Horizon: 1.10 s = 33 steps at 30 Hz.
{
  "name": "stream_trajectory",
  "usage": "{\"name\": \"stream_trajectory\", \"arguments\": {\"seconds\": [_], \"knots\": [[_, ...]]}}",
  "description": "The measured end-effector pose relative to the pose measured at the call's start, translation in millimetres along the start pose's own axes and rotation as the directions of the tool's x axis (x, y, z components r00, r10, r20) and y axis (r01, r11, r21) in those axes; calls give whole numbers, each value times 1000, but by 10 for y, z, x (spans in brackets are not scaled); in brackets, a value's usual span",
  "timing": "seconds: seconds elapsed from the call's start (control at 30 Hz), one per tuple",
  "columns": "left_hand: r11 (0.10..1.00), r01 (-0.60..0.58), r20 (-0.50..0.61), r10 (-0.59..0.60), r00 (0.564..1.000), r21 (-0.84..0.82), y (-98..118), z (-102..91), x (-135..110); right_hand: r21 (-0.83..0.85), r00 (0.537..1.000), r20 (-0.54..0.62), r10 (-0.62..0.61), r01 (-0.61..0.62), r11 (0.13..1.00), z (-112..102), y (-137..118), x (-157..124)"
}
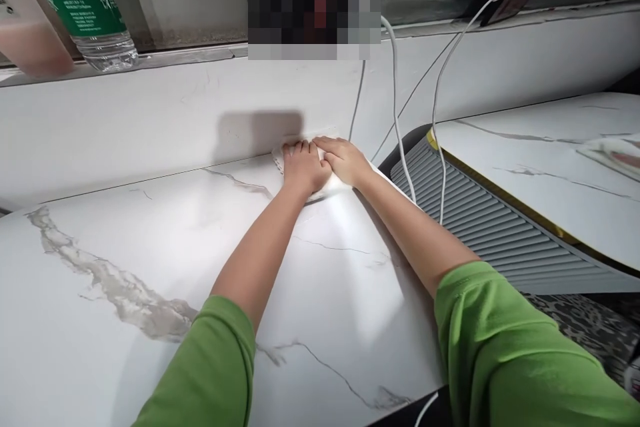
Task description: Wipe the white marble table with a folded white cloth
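Both my arms, in green sleeves, reach across a white marble tabletop (pixel 150 260) to its far edge by the wall. My left hand (pixel 301 165) and my right hand (pixel 343 159) lie side by side, fingers together, pressing down on a white cloth (pixel 327 189). Only the cloth's edges show around and under the hands. The right hand's fingers partly overlap the left hand's.
White charging cables (pixel 397 113) hang from the window ledge past a grey ribbed panel (pixel 480 220). A second marble top (pixel 540 167) sits at right. A water bottle (pixel 93 10) with a green label and a pink container (pixel 30 43) stand on the ledge at top left.
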<state>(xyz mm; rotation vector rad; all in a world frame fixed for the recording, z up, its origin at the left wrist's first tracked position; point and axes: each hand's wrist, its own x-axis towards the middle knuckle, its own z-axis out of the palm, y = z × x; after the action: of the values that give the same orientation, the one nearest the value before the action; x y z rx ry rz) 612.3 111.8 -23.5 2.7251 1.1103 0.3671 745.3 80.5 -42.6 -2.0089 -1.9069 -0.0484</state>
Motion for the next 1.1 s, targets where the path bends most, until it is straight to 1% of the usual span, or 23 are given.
{"name": "stream_trajectory", "arguments": {"seconds": [0.13, 0.27, 0.37, 0.47, 0.6, 0.7, 0.8, 0.87, 0.93, 1.03, 1.1], "knots": [[1000, -15, 10, 15, 1000, -10, -15, 4, -31, -17, 1000, 7, 14, -13, 1000, 0, -19, -37], [1000, -3, -18, 3, 1000, -8, -26, -30, -160, -60, 999, -6, 45, -46, 997, -34, -172, -140], [1000, 15, -4, -15, 1000, 11, -17, -68, -331, -90, 998, -3, 61, -61, 994, -81, -349, -295], [1000, 5, 16, -6, 1000, 30, 12, -110, -592, -111, 998, 3, 67, -66, 992, -118, -548, -529], [996, 29, -3, -29, 1000, 79, 50, -197, -1086, -114, 998, -27, 61, -64, 991, -121, -884, -908], [993, 28, -2, -28, 1000, 114, 8, -321, -1529, -107, 997, -59, 56, -62, 992, -110, -1255, -1189], [990, 5, 29, -9, 1000, 139, -129, -485, -2010, -77, 998, -43, 50, -54, 996, -95, -1712, -1447], [987, 8, 31, -13, 999, 160, -257, -589, -2348, -19, 998, -29, 50, -50, 999, -72, -2021, -1609], [984, 19, 14, -22, 1000, 179, -394, -676, -2690, 65, 1000, -18, 21, -19, 998, -39, -2310, -1767], [982, 47, -20, -44, 999, 184, -574, -786, -3155, 176, 999, -3, -49, 49, 983, 14, -2684, -1988], [983, 71, -9, -70, 997, 172, -658, -852, -3374, 204, 997, 1, -71, 69, 976, 39, -2880, -2086]]}}
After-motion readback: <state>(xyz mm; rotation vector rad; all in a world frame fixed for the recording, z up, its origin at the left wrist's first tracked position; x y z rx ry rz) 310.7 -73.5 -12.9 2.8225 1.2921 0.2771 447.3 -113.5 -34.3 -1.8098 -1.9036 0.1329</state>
